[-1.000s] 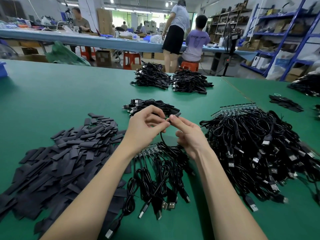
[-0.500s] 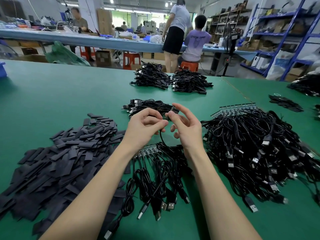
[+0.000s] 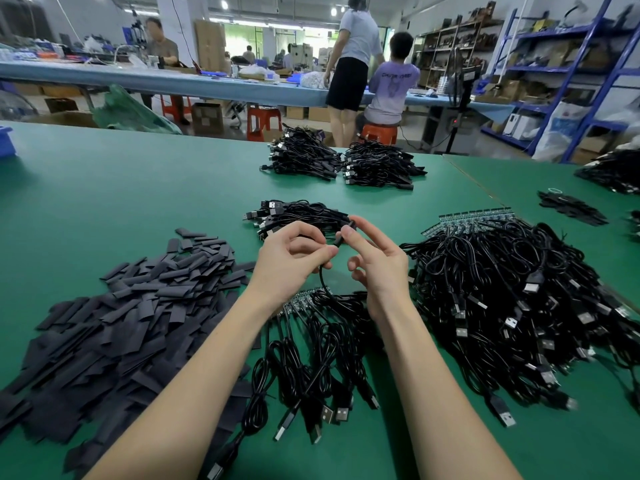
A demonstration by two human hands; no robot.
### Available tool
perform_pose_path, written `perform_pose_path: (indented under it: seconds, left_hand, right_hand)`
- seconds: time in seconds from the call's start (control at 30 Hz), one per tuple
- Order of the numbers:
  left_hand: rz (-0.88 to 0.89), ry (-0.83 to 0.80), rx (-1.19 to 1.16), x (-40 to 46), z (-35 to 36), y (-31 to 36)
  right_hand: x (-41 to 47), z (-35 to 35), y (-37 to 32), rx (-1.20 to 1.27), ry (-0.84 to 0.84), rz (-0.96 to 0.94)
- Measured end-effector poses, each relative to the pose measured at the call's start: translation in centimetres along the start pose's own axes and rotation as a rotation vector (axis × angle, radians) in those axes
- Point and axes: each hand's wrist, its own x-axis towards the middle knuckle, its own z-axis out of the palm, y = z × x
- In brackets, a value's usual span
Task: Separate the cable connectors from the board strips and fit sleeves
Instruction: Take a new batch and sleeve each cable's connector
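My left hand point(image 3: 291, 258) pinches a thin black cable point(image 3: 322, 277) that hangs down to the bundle below. My right hand point(image 3: 375, 259) grips the black sleeved end point(image 3: 341, 237) of that cable between thumb and forefinger, its other fingers spread. Under my wrists lies a board strip point(image 3: 304, 299) with several black USB cables point(image 3: 311, 368) still attached. A heap of flat black sleeves point(image 3: 131, 313) sits to the left. A big pile of cables on board strips point(image 3: 512, 306) lies to the right.
A small bunch of cables point(image 3: 298, 214) lies just beyond my hands, and two larger bundles point(image 3: 343, 161) lie farther back. The green table point(image 3: 121, 188) has a seam on the right. More black parts point(image 3: 571, 207) lie far right. People work at the blue bench behind.
Both hands have lifted slightly and moved away from me toward the small bunch. My right hand has turned and now holds the sleeved end more upright, fingers spread wider.
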Motion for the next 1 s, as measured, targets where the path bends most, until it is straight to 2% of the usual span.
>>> perform_pose_path:
  seconds: [0.17, 0.27, 0.37, 0.43, 0.53, 0.67, 0.77, 0.83, 0.9, 1.0]
  left_hand:
    - [-0.055, -0.041, 0.072, 0.1, 0.1, 0.0]
    - [-0.201, -0.253, 0.273, 0.0, -0.3, 0.1]
    - [-0.18, -0.415, 0.387, -0.6, 0.2, 0.0]
    - [-0.12, -0.369, 0.336, -1.0, 1.2, 0.2]
    - [-0.077, -0.215, 0.247, -0.7, 1.8, 0.8]
    - [0.036, 0.013, 0.188, 1.7, 0.9, 2.1]
    - [0.28, 0.129, 0.5, 5.5, 0.0, 2.8]
    - [0.373, 0.117, 0.714, 8.5, -0.7, 2.8]
    - [0.346, 0.006, 0.914, 11.0, -1.7, 1.8]
    - [0.197, -0.133, 1.147, 12.8, -2.9, -0.6]
  right_hand:
    - [-0.2, 0.2, -0.2, 0.001, 0.035, 0.035]
    - [-0.1, 0.2, -0.8, 0.002, 0.11, 0.075]
    - [0.3, -0.1, -2.0, 0.117, 0.165, 0.092]
    - [0.4, -0.3, -3.0, 0.204, 0.154, 0.079]
    - [0.6, -1.0, -4.4, 0.304, 0.164, 0.039]
    - [0.9, -2.2, -5.0, 0.284, 0.18, 0.018]
    - [1.0, -2.3, -4.5, 0.263, 0.141, 0.082]
    - [1.1, -2.3, -4.0, 0.237, 0.119, 0.142]
    - [1.1, -2.2, -3.3, 0.201, 0.096, 0.189]
    - [1.1, -2.2, -2.4, 0.147, 0.08, 0.24]
